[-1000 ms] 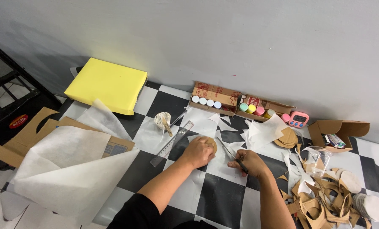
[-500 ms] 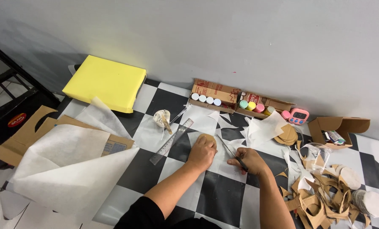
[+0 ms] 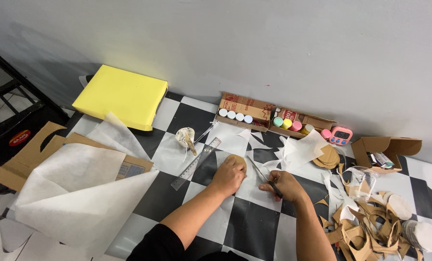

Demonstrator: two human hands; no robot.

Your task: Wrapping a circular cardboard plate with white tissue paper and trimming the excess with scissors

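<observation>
My left hand presses flat on a round brown cardboard disc that lies on a white paper sheet on the checkered floor. My right hand grips a thin dark pen-like tool whose tip points up-left toward the disc's right edge. A clear ruler lies diagonally just left of my left hand.
A yellow foam block sits at back left. Open cardboard boxes of small paint pots line the wall. A pink timer, stacked cardboard discs, a small open box and cardboard scraps lie right. Large white sheets cover flattened cardboard left.
Both hands stay at the disc with little shift. The camera view has moved slightly, so the scene sits a bit lower in the frame.
</observation>
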